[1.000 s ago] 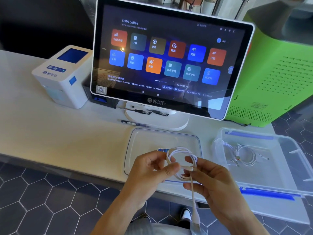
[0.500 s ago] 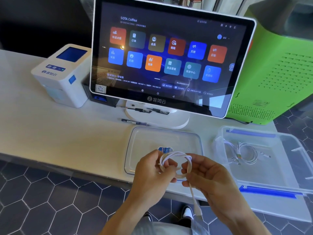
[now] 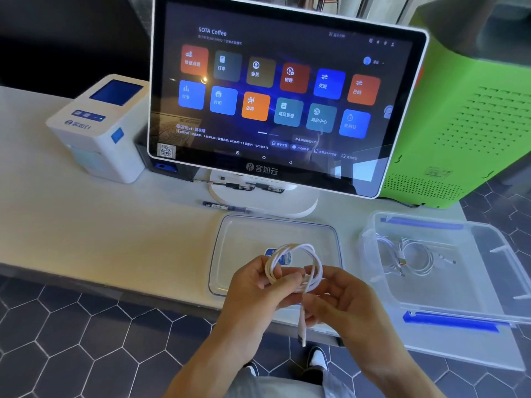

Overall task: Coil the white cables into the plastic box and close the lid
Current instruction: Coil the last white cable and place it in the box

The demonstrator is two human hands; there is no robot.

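My left hand point(image 3: 258, 285) pinches the white cable point(image 3: 296, 265) where its loops cross, thumb and fingers closed around the bundle. My right hand point(image 3: 342, 300) sits half curled at the coil's 5 o'clock, fingers loosely shut on the last strand, steering it. The loose tail is much shorter than a second ago: then it ran down past my right wrist and out of view, now only a short stub with the plug point(image 3: 302, 331) hangs at 6 o'clock below the coil. The loops have also tightened into one compact ring (three or four turns, I cannot count them surely). I judge this cable nearly wound, with perhaps one tuck of the plug end left.

Outward from the grip, the lid point(image 3: 230, 248) lies flat on the counter point(image 3: 100, 231) right behind my hands at 12 o'clock. The plastic box point(image 3: 488, 288) stands open at 3 o'clock, with coiled cables point(image 3: 416, 257) already resting on its floor. So the next step, as I see it, is carrying this ring over to 3 o'clock, then fetching the lid.
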